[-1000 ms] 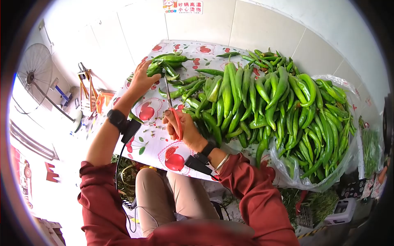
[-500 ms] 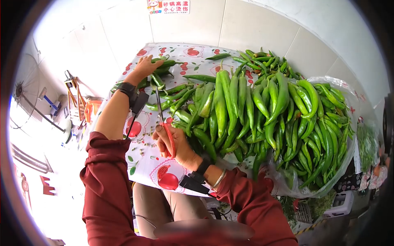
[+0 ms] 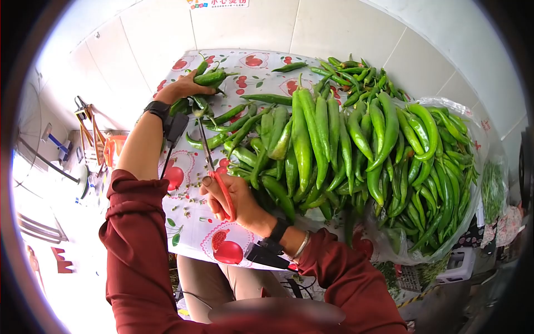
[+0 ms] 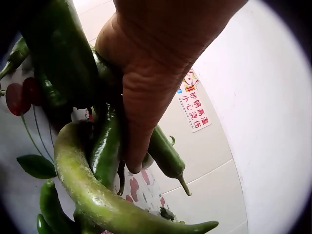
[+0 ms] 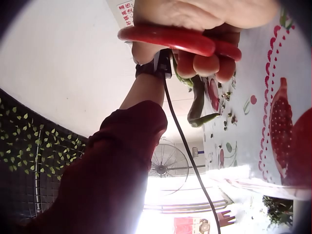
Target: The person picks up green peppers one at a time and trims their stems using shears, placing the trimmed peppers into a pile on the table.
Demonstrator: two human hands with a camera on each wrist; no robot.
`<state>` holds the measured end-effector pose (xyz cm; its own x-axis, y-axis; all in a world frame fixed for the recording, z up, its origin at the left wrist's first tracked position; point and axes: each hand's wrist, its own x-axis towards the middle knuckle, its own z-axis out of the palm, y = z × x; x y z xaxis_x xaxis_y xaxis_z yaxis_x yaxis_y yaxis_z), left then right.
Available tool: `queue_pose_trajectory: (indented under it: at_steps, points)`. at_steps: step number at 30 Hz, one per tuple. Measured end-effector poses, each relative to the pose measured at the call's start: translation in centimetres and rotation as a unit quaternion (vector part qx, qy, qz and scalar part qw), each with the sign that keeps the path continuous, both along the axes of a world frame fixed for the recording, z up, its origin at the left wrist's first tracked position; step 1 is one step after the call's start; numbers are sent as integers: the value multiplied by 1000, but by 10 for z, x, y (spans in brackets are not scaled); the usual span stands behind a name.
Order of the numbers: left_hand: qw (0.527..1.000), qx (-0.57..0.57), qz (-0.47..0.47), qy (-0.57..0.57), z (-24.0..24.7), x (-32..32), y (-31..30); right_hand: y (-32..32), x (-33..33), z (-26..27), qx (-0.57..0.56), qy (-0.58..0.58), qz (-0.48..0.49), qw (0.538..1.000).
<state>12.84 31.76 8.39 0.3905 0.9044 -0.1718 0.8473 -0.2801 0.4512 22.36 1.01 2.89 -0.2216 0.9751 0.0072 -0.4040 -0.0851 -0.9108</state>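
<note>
At the table's far left, my left hand point(image 3: 179, 90) grips several green chili peppers point(image 3: 210, 77), its thumb across their near side. In the left wrist view the thumb reaches down over the bunch, one pepper point(image 4: 166, 155) showing beyond it and a pale curved one point(image 4: 92, 190) hanging below. My right hand point(image 3: 247, 205) holds red-handled scissors point(image 3: 225, 196), blades pointing away toward the peppers beside the left hand. The right wrist view has fingers wrapped through the red handle loop point(image 5: 170, 41). Cut stem bits point(image 3: 185, 207) lie scattered left of the right hand.
A big heap of green peppers point(image 3: 384, 139) covers the table's right side, partly inside a clear plastic bag point(image 3: 414, 257). A smaller pile point(image 3: 356, 75) lies by the tiled wall point(image 3: 345, 28). The fruit-printed tablecloth point(image 3: 194, 239) shows at the near left edge.
My left hand has gone from reaching over the far-left peppers to gripping a bunch with stems raised. The right hand keeps its hold on the scissors. The head view has shifted slightly.
</note>
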Motion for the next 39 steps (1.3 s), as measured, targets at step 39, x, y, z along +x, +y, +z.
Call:
queue_pose_trajectory:
  at_steps: [39]
  points:
    - [995, 85, -51, -26, 5, -51, -112, -5, 1, 5, 4, -25, 13, 1000]
